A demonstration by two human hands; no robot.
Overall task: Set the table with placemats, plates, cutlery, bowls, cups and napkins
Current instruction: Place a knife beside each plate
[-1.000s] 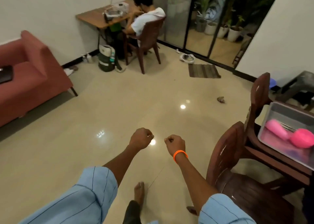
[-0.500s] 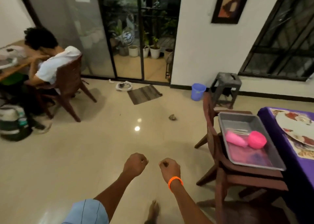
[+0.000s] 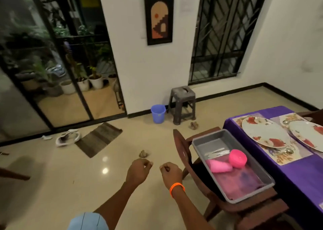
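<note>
A grey tray (image 3: 206,140) rests on a brown chair (image 3: 181,153) at the right. Inside it lie two pink cups (image 3: 237,158), some pale cutlery (image 3: 216,153) and a pink cloth (image 3: 241,182). Beyond it, a table under a purple cloth (image 3: 297,174) carries two patterned placemats (image 3: 286,158) with a flowered plate (image 3: 264,132) on each and spoons beside them. My left hand (image 3: 138,171) and my right hand (image 3: 170,173), with an orange wristband, hover over the floor left of the chair, both curled into fists that hold nothing.
A blue bucket (image 3: 158,113) and a grey stool (image 3: 182,102) stand by the far wall. A striped doormat (image 3: 98,139) and white sandals (image 3: 67,139) lie near the glass door. Small crumpled scraps (image 3: 143,153) dot the tiled floor.
The view has swung right: the seated person and the desk have left the frame, and the tray, chair and purple table have come in. Both fists stay curled in front of me.
</note>
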